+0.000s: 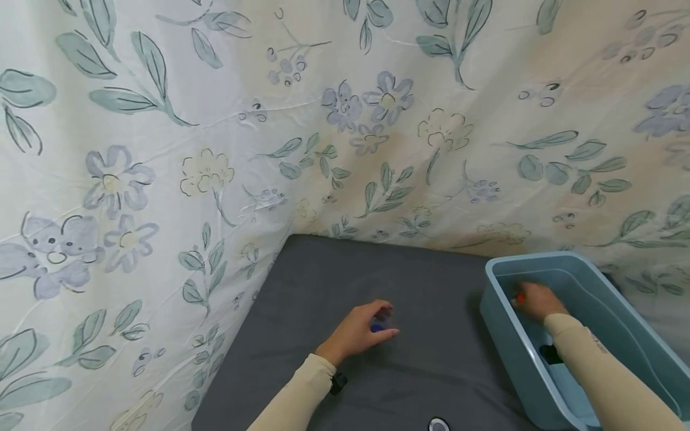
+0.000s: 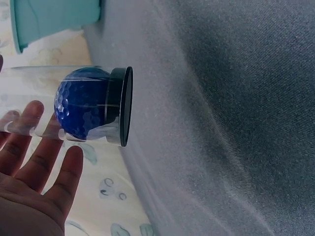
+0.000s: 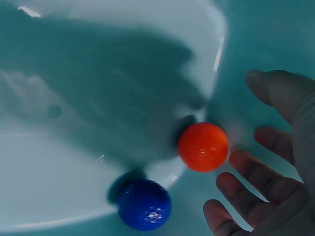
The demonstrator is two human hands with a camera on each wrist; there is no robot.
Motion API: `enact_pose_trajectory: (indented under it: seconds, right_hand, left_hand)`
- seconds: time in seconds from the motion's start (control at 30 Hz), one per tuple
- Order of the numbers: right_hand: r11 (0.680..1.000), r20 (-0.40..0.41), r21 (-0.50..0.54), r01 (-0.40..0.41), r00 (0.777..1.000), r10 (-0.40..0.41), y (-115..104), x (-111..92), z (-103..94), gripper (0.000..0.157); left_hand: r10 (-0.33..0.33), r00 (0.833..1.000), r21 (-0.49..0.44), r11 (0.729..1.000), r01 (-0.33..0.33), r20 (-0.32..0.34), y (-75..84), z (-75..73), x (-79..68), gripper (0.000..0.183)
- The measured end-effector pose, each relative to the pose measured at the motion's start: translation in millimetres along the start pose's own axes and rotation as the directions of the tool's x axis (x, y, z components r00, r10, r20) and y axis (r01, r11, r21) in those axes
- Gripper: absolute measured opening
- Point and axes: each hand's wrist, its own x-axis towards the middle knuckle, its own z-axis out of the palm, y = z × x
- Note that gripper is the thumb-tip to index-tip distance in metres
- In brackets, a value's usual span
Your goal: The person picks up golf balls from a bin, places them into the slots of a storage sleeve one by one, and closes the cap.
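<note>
My left hand (image 1: pixel 356 330) holds a clear plastic tube (image 2: pixel 32 81) above the dark cloth, its thumb and fingers bent around it. Inside the tube, a blue golf ball (image 2: pixel 83 103) sits against the black end cap (image 2: pixel 126 105). Over on the right, my right hand (image 1: pixel 539 302) reaches down into the pale blue bin (image 1: pixel 504 341). Its fingers are spread and loosely bent beside an orange golf ball (image 3: pixel 203 147) on the bin floor; whether a fingertip touches it I cannot tell. A second blue golf ball (image 3: pixel 144 205) lies close by.
A dark grey cloth (image 1: pixel 431 287) covers the table. Floral fabric (image 1: pixel 345 149) hangs along its back and left side. Within the bin there is a black object (image 1: pixel 550 354) near the right forearm. A round white thing with a dark rim (image 1: pixel 439 425) shows at the bottom edge.
</note>
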Motion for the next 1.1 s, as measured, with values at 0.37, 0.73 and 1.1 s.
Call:
enact_pose_trajectory:
  seconds: [0.37, 0.73, 1.1]
  right_hand:
    - [0.942, -0.131, -0.317, 0.107, 0.979, -0.156, 10, 6, 18.9, 0.013]
    - [0.961, -0.169, -0.275, 0.02, 0.983, -0.069, 20, 9, 25.6, 0.006]
    - [0.949, -0.133, -0.313, -0.025, 0.991, -0.018, 15, 4, 24.9, 0.009]
  left_hand:
    - [-0.008, 1.0, -0.019, 1.0, 0.008, -0.008, 0.1, -1.2, -4.6, 0.043]
    - [-0.013, 1.0, -0.038, 0.999, 0.012, -0.005, -2.9, 2.2, -3.9, 0.043]
    - [-0.007, 1.0, -0.032, 0.999, 0.006, -0.012, -4.0, -0.6, -6.4, 0.043]
